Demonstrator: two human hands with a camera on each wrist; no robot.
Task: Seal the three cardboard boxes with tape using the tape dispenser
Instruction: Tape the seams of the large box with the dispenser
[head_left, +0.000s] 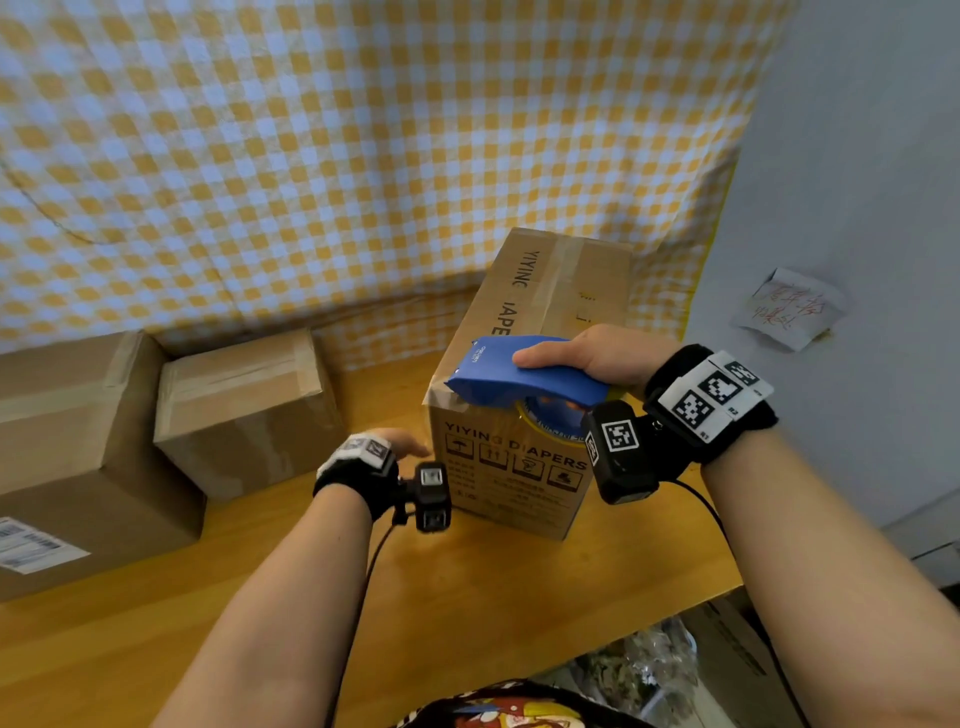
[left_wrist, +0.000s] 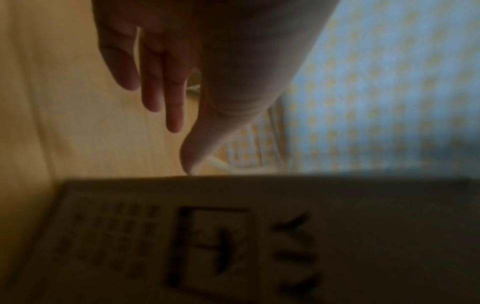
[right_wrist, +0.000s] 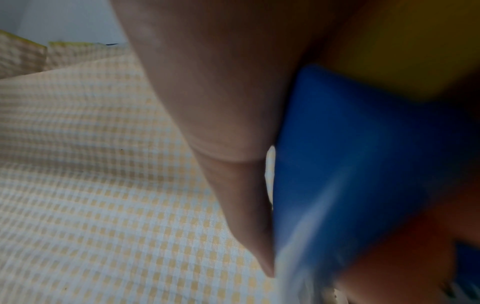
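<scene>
A cardboard box printed "YIYING DIAPERS" (head_left: 519, 478) stands at the middle right of the wooden table, with a strip of brown tape (head_left: 553, 291) running along its top seam. My right hand (head_left: 571, 358) grips a blue tape dispenser (head_left: 519, 376), whose front end sits on the box's near top edge. In the right wrist view the thumb (right_wrist: 233, 154) lies along the blue dispenser (right_wrist: 350, 164). My left hand (head_left: 410, 444) is beside the box's left face with fingers (left_wrist: 155, 86) straight and holding nothing. Its thumb tip is close to the corner of the box (left_wrist: 259, 236).
Two more taped cardboard boxes stand at the left: a large one (head_left: 78, 441) and a medium one (head_left: 244, 410). A yellow-checked cloth (head_left: 363, 156) hangs behind. A grey wall with a paper note (head_left: 789, 309) is on the right. The wooden table (head_left: 493, 597) ends at the lower right.
</scene>
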